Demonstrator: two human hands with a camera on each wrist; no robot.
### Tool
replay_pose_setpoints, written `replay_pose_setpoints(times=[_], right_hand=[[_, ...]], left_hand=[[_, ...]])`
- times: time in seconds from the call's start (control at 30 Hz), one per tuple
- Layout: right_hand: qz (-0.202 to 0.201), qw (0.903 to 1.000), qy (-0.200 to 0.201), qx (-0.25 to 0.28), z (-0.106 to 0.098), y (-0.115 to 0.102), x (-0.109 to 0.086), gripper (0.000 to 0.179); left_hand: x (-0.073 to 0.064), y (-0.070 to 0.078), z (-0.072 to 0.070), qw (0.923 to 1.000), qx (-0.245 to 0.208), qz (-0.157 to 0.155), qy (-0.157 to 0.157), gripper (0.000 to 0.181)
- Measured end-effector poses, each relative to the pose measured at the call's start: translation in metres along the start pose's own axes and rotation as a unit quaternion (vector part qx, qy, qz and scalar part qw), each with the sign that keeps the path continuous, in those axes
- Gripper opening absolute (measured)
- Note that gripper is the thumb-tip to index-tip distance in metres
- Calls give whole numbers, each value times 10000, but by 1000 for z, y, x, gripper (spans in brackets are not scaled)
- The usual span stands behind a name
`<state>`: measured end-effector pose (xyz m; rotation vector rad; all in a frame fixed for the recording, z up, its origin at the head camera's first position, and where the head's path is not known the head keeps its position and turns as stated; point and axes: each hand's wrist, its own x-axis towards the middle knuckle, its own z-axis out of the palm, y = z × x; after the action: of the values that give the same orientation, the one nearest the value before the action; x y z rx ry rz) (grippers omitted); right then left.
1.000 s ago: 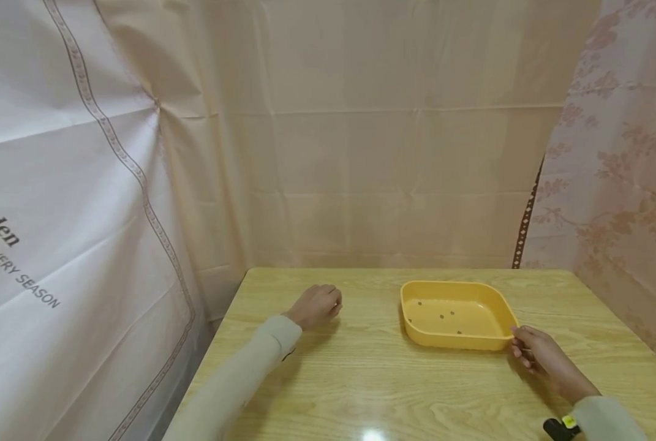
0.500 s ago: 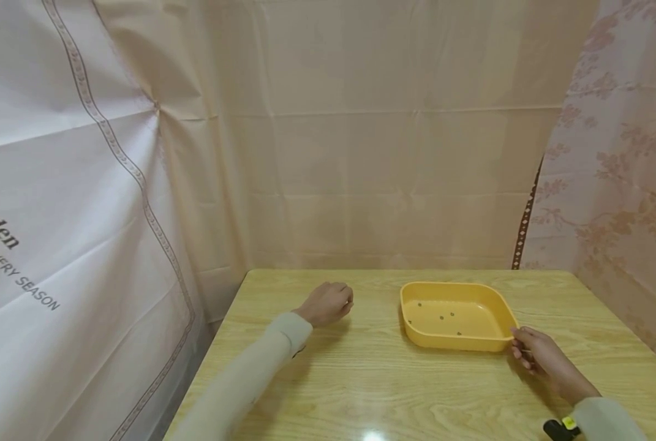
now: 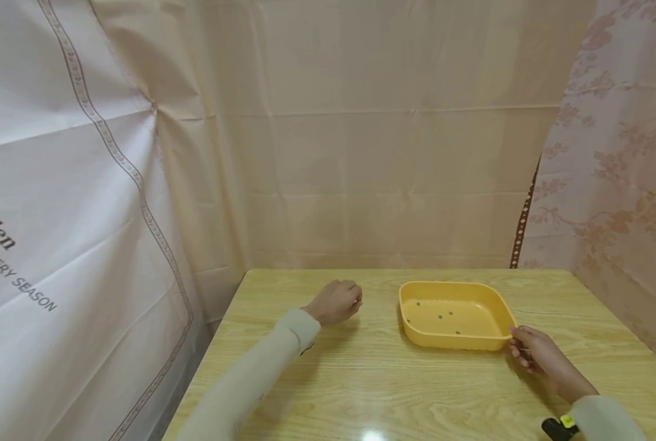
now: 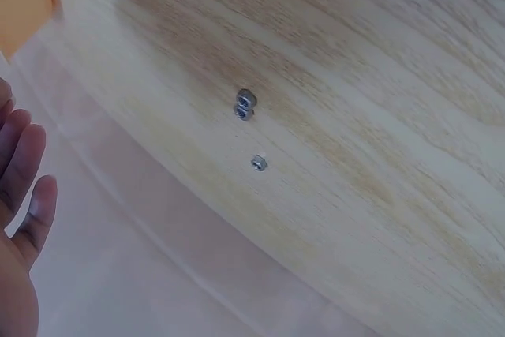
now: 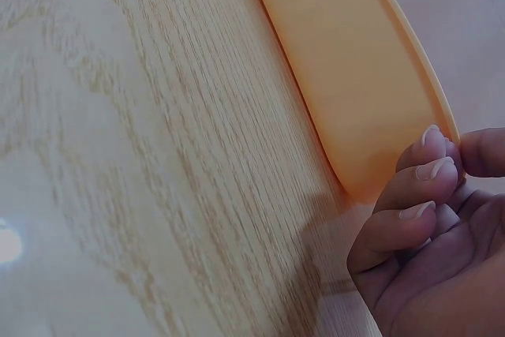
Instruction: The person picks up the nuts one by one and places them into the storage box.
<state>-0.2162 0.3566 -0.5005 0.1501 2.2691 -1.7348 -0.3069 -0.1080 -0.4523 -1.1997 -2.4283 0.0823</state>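
Observation:
My right hand [image 3: 550, 361] pinches the near right corner of a yellow plastic tray [image 3: 449, 342]. In the right wrist view the thumb and index finger meet at the tray's rim [image 5: 426, 69], with the other fingers curled below. Several small metal nuts [image 3: 440, 317] lie scattered on the tray's floor. Left of the tray, my left hand [image 3: 335, 302] hovers over the table with bent fingers. Its thumb and index tips are hidden, so whether it holds something is not visible. The left wrist view has small metal nuts on the tabletop, two touching [image 4: 245, 104] and one apart [image 4: 258, 162].
The wood-grain table [image 3: 394, 392] ends at a beige cloth backdrop [image 3: 372, 184]. Printed cloths hang at the left [image 3: 85, 245] and right [image 3: 625, 184]. A black strap piece [image 3: 558, 429] sits at my right wrist.
My left hand has moved rightward, closer to the tray. The right hand stays at the tray's corner, and the tray and nuts in it have not moved.

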Motion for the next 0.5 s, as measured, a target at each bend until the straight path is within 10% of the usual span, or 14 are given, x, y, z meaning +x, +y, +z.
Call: replay_pose_setpoints(times=[0.5], right_hand=[[-38,10000,41,25,2,0,-1,39]], left_hand=[[15,9,-1,9998,-23,210,-29,9]])
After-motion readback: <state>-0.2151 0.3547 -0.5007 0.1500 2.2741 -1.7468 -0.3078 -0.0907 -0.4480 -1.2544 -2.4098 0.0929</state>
